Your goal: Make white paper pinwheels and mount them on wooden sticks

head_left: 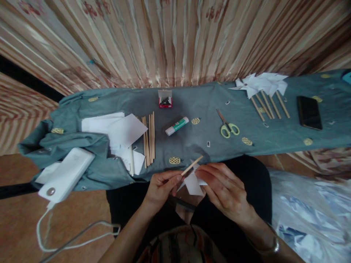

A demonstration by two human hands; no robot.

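Note:
My left hand (164, 186) pinches the lower end of a thin wooden stick (192, 165), which slants up to the right over my lap. On the other side, my right hand (223, 186) has its fingers closed on a folded white paper pinwheel (193, 184). The stick lies across the pinwheel's upper part; whether the two are joined I cannot tell. Beyond my hands on the cloth lie a green and white glue stick (177, 126), a pair of scissors (229, 128) with yellow-green handles and an open red box (165, 102) of small metal pins.
Several wooden sticks (150, 140) lie beside white paper sheets (109, 126) on the grey-green cloth (192, 146). Finished-looking pinwheels (263, 84) and a black phone (309, 112) are at right. A white power bank (67, 175) trails a cable at left. Curtains hang behind.

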